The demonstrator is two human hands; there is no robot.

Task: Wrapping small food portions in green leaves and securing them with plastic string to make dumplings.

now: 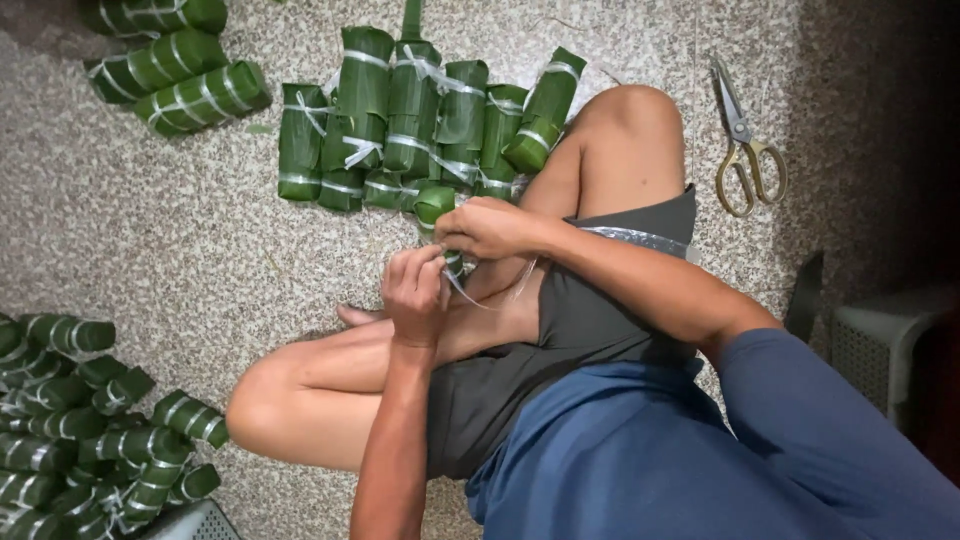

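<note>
I sit cross-legged on a speckled floor. My right hand (487, 228) grips a green leaf-wrapped roll (435, 205) held upright above my crossed legs. My left hand (415, 293) is just below it, fingers pinched on a thin clear string (478, 297) that loops from the roll down over my ankle. Most of the roll is hidden behind both hands; only its top end shows.
A row of several tied leaf rolls (420, 120) lies ahead of my knee. More rolls lie at the top left (175, 75) and in a heap at the lower left (90, 420). Scissors (745, 145) rest on the floor at right. A grey plastic stool (880, 340) stands at the right edge.
</note>
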